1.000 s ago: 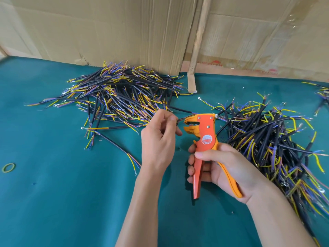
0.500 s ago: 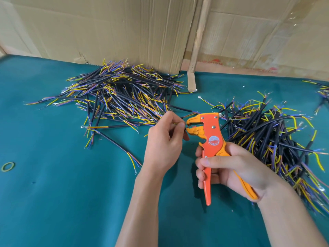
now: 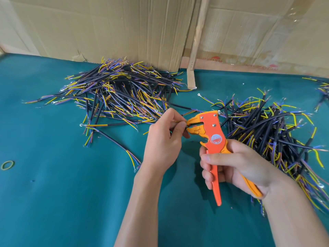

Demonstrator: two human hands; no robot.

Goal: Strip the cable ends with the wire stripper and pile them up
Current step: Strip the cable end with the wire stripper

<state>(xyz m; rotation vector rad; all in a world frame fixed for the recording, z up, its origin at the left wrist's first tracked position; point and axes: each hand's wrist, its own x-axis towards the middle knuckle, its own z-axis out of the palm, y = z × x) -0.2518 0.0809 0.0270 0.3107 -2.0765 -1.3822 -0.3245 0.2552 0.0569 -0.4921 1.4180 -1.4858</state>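
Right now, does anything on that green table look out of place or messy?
Mostly it is tidy work. A few black cables with yellow and blue wire ends lie strayed from the left heap of cables, and a lone yellow-green rubber band sits by the green table's left edge.

Green table [image 3: 71, 202]: two cable piles [image 3: 121, 97] [image 3: 270, 139], rubber band [image 3: 7, 165].

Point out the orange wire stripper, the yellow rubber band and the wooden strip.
Orange wire stripper [image 3: 213, 132]: head view, on its flat body.
Yellow rubber band [image 3: 2, 165]: head view, left edge.
Wooden strip [image 3: 197, 41]: head view, mid-length.
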